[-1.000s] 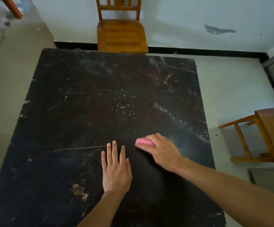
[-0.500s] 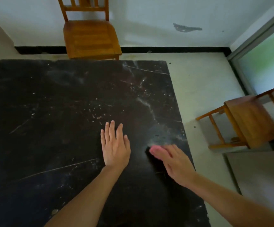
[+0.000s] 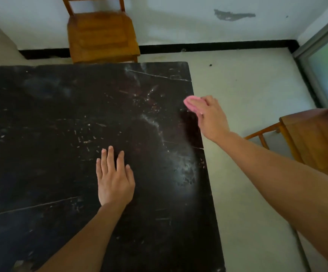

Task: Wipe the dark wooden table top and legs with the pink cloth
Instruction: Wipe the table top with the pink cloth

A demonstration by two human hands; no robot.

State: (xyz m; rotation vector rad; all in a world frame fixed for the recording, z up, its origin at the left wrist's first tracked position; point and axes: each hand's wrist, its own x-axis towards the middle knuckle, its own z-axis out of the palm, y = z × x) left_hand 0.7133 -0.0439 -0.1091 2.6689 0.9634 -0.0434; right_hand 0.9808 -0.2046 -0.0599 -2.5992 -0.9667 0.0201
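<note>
Cloth (image 3: 191,103), gripped in my right hand (image 3: 213,120), is sitting at the table's (image 3: 61,114) right edge; left hand (image 3: 115,179) is lying flat; chairs (image 3: 102,36) standing nearby.

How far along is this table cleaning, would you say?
Early, I'd judge. Done: nothing clearly; the table top shows pale smears near its right edge. In hand: the right hand holds the pink cloth at that edge, while the left hand rests flat on the top. Left: most of the top, plus the legs, which are out of view.
</note>
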